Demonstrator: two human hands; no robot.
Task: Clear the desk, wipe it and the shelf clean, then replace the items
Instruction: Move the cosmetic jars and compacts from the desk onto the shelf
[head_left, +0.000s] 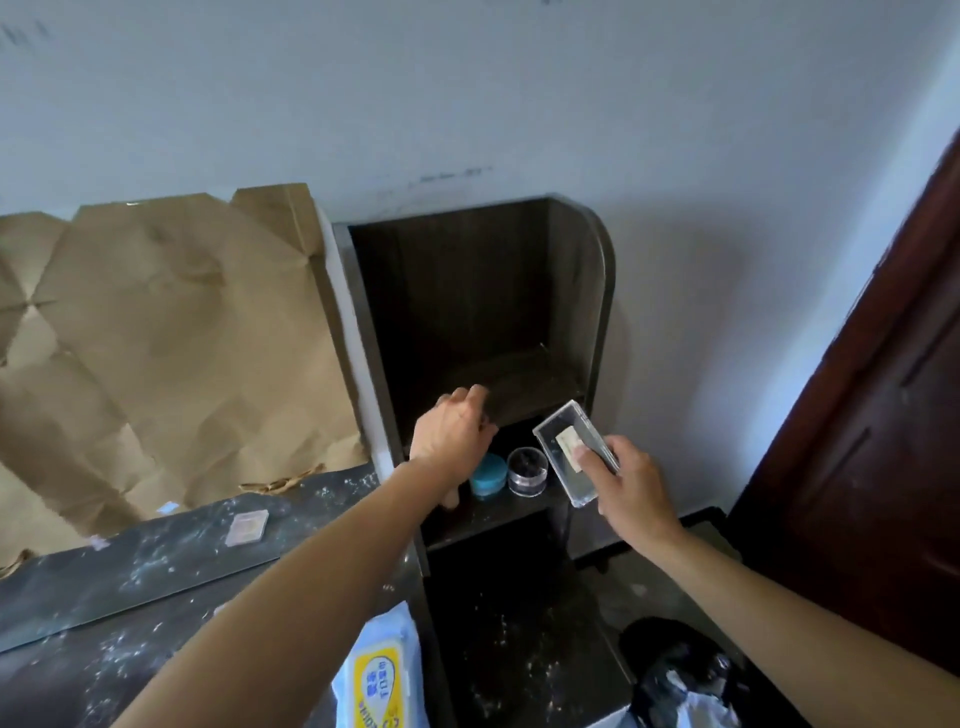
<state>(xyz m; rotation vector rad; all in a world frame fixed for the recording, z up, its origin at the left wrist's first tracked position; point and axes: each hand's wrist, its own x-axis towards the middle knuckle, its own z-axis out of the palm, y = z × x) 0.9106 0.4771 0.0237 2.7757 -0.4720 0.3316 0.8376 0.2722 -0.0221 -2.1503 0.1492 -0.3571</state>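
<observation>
Two jars stand on the shelf (576, 291); I judge the box goes in next.

The shelf stands at the right end of the dusty surface (104, 597), with its upper board bare and a blue jar (489, 475) and a clear jar (528, 470) side by side on the lower one. My left hand (452, 431) is at the upper board's front edge with its fingers (475, 397) curled, and I cannot tell whether they hold anything. My right hand (631, 486) pinches the clear box (569, 447) by its near end, thumb on top, just right of the clear jar. I'd tip the box level, slide it in along the right wall so it misses the jars, and let go only once it lies flat. The surface looks unwiped, so I'd keep things off it.
</observation>
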